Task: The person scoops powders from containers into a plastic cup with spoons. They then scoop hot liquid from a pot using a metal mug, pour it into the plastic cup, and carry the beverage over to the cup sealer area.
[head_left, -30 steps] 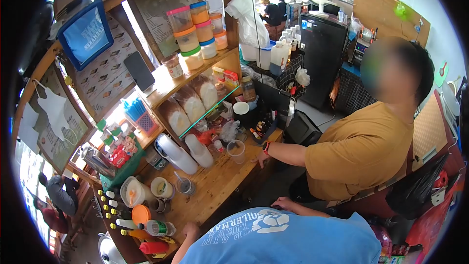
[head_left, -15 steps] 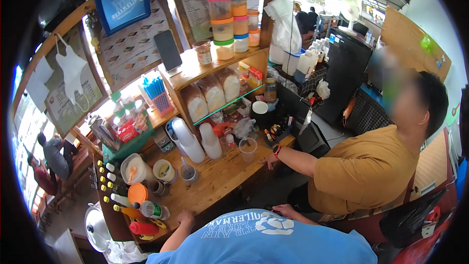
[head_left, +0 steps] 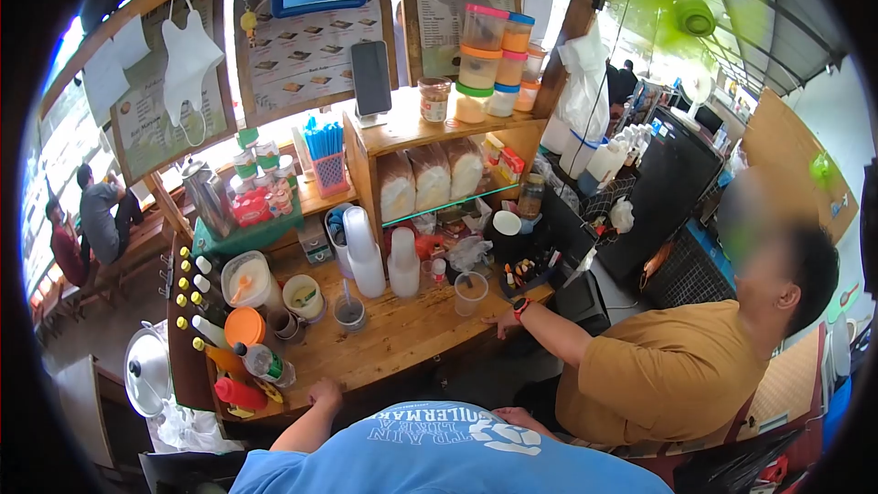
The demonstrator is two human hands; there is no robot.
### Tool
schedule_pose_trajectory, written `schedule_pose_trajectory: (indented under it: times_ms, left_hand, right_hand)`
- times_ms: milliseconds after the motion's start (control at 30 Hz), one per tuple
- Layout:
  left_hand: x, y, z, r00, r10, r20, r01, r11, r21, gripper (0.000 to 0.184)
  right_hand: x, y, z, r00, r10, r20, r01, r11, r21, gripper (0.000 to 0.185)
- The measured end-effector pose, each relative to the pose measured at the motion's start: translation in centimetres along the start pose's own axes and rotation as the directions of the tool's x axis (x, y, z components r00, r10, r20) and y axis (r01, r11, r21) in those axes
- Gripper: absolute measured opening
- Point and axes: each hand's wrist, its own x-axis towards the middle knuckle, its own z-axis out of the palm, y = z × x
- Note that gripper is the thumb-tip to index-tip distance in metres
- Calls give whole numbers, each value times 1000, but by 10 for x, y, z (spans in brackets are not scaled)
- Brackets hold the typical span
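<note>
My left hand rests at the front edge of the wooden counter, fingers curled in, with nothing visible in it. Close to it lies a clear plastic bottle, beside a red squeeze bottle. Low in front of my blue shirt is my right hand; the shirt hides most of its fingers. Farther along the counter stand a clear cup with dark contents and a straw and another clear plastic cup. Neither cup is touched by my hands.
A person in a brown shirt stands at my right, one hand on the counter. Stacked plastic cups, an orange-lidded tub and several bottles line the counter. Bagged bread fills the shelf; a black fridge stands behind.
The view has shifted, so the counter and shelf appear farther right and my shirt sits lower. My left hand stays at the counter edge. The other person's hand remains on the counter.
</note>
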Motion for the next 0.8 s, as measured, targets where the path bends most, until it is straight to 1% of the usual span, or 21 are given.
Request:
schedule_pose_trajectory:
  times_ms: [67, 100, 167, 200, 267, 367, 500, 567, 600, 667, 800]
  left_hand:
    - [1, 0, -2, 999, 1, 53, -2, 1000, 14, 25]
    - [4, -1, 0, 999, 1, 53, -2, 1000, 15, 25]
    - [11, 0, 5, 995, -43, 88, 43, 999, 4, 25]
    - [8, 0, 4, 995, -41, 88, 41, 999, 8, 25]
    - [-3, 0, -3, 999, -9, 51, 6, 998, 60, 25]
    - [1, -2, 5, 1000, -4, 1, 4, 998, 55, 24]
    - [3, -4, 4, 999, 5, 36, -7, 999, 51, 25]
    - [11, -4, 10, 999, -30, 36, 29, 999, 20, 26]
    - [9, -4, 8, 999, -29, 35, 28, 999, 23, 26]
    - [4, -4, 5, 999, 20, 47, -24, 996, 84, 28]
    - [7, -3, 6, 999, -8, 32, 6, 997, 77, 28]
  right_hand:
    - [-1, 0, -2, 1000, 5, 15, -6, 998, 65, 20]
    - [0, 0, -4, 1000, 6, 15, -7, 998, 65, 20]
    - [0, 0, -8, 997, 52, 59, -51, 999, -6, 20]
    - [-6, -2, -8, 997, 52, 58, -52, 999, -1, 20]
    - [-19, -10, -8, 966, 189, 178, -190, 982, -10, 22]
    - [-29, -13, -7, 966, 201, 162, -197, 979, -42, 27]
    - [-26, -4, -15, 943, 268, 197, -279, 960, 31, 28]
    - [-24, 1, -19, 931, 294, 215, -315, 947, 67, 28]
    - [-23, 5, -22, 924, 309, 227, -336, 938, 90, 28]
    - [-18, 12, -27, 911, 326, 253, -366, 921, 132, 29]
    - [-12, 27, -34, 888, 346, 304, -416, 885, 207, 30]
